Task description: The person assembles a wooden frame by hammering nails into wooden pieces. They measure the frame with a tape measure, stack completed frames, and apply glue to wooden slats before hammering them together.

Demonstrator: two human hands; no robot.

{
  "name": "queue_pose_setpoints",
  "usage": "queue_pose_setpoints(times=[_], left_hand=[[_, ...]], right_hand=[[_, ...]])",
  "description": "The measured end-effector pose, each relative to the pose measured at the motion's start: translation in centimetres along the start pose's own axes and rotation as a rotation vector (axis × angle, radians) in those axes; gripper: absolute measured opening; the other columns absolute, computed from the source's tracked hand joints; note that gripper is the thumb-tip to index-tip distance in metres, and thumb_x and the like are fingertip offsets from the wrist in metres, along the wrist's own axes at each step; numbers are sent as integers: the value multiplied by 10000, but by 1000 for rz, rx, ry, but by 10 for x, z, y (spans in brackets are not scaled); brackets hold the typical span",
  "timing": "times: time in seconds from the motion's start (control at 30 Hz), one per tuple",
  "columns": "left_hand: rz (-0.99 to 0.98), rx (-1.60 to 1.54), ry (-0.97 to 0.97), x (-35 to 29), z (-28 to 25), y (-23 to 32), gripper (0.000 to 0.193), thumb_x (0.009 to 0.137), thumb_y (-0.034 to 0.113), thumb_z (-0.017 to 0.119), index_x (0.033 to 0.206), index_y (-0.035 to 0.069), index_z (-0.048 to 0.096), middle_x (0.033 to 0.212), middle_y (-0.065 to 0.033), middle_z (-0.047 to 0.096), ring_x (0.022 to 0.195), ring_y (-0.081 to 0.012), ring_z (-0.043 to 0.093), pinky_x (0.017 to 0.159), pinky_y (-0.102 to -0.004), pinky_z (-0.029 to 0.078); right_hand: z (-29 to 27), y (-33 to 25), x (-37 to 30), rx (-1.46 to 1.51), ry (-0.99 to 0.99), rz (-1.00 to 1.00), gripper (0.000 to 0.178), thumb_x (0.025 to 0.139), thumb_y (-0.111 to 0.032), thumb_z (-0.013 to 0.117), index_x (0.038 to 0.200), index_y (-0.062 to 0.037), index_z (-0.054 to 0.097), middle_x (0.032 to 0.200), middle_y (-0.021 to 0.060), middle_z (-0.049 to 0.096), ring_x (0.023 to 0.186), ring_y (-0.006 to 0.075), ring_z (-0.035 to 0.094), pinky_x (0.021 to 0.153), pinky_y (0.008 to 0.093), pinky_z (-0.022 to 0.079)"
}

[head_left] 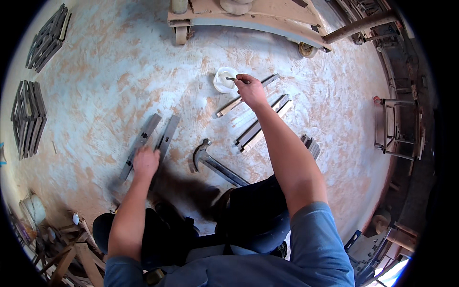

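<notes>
My right hand (pixel 251 90) is closed round a thin dark stick (pixel 231 79); its tip reaches into a small white plastic tub (pixel 219 82) of pale contents. Over to the left, my left hand (pixel 146 161) grips a grey wooden bar (pixel 148 128) with dark slots cut in it, its near end slightly blurred. A second slotted bar (pixel 168 131) lies close beside it on the right. Between my hands and nearer my knees rests a claw hammer (pixel 217 165). Under and beside my right forearm are a long wooden strip (pixel 229 107) and paired strips (pixel 249 137).
Stacks of slatted wooden frames (pixel 29 117) lie at the far left. A wheeled wooden platform (pixel 248 19) stands at the far side. More short bars (pixel 311 146) lie right of my forearm. Scrap wood (pixel 71 258) is heaped at lower left; a metal-legged rack (pixel 399 126) stands right.
</notes>
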State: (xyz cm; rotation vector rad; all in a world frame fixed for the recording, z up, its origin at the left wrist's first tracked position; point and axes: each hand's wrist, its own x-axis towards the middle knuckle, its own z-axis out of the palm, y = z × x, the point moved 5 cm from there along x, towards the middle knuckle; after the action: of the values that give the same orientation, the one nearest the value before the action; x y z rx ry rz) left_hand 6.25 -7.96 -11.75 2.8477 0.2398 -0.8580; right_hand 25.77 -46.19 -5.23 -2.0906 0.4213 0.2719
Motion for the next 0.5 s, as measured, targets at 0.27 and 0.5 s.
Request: queue_pose_setpoints(times=[0.27, 0.5], left_hand=[[-175, -59, -121, -28, 41, 6, 469, 783, 341, 706, 1083, 0, 588, 1111, -218, 627, 1064, -379, 608, 892, -470, 498], [25, -803, -193, -38, -56, 54, 386, 804, 322, 637, 973, -25, 622, 902, -186, 685, 882, -303, 667, 754, -390, 496]], right_hand=[[3, 25, 19, -18, 58, -30, 320, 842, -288, 644, 1049, -50, 696, 918, 144, 701, 843, 267, 674, 772, 359, 521], [-24, -5, 7, 475, 96, 195, 257, 896, -249, 604, 1037, -35, 627, 804, 43, 626, 633, 136, 599, 497, 295, 493]])
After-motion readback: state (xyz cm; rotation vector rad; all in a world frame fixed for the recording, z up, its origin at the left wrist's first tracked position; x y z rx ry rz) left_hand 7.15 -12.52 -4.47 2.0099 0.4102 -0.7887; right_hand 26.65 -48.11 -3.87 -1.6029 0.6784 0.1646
